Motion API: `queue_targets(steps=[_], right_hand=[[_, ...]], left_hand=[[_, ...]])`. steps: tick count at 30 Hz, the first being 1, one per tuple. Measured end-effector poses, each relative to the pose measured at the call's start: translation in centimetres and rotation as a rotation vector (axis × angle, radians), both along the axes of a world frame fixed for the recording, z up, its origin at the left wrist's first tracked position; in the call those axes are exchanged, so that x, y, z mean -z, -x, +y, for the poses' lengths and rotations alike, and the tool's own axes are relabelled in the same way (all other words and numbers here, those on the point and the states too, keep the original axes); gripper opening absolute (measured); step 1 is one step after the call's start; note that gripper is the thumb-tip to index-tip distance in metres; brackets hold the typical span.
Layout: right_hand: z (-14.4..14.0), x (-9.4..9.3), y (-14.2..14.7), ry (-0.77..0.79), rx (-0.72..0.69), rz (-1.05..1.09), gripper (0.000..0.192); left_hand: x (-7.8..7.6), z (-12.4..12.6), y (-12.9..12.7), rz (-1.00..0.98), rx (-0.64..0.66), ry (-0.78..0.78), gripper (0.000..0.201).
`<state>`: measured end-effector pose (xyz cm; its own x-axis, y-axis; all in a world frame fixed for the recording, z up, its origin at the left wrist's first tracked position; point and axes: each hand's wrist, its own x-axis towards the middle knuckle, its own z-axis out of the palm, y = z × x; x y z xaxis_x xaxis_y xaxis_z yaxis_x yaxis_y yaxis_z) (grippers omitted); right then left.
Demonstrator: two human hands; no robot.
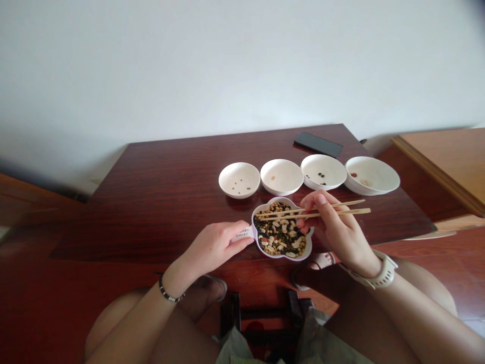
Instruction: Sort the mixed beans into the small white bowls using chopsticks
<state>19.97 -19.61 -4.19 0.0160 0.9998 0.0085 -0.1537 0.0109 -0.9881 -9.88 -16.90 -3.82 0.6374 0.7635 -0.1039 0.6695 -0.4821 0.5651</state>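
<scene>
My left hand [222,241] is closed on the short handle of a flower-shaped dish [309,246] with a pale purple rim, at the table's front edge. Mixed beans and peanuts [282,235] fill the dish: black, yellow and small green ones, with pale peanuts among them. Over it, my right hand [331,220] grips a pair of wooden chopsticks [350,207]. Their tips reach down to the beans at the dish's left side. Whether the tips pinch a bean is too small to tell.
Behind the dish stand a white bowl [239,172] with small green beans, a second bowl [282,169] with a yellowish bean, a third bowl [324,164] with black beans and a right-hand bowl [373,169] with peanuts. A phone [318,144] lies behind them on the dark table [170,177].
</scene>
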Motion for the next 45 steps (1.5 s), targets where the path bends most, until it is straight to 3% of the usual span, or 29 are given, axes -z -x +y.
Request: queue_targets(steps=[32,45], right_hand=[[0.4,-1.1,-0.9,0.015,0.063,-0.016,0.036],[0.3,-1.2,-0.5,0.03,0.01,-0.001,0.036]], left_hand=[[0.0,0.0,0.1,-0.01,0.0,-0.007,0.025],[0.1,0.0,0.0,-0.015,0.006,-0.009,0.024]])
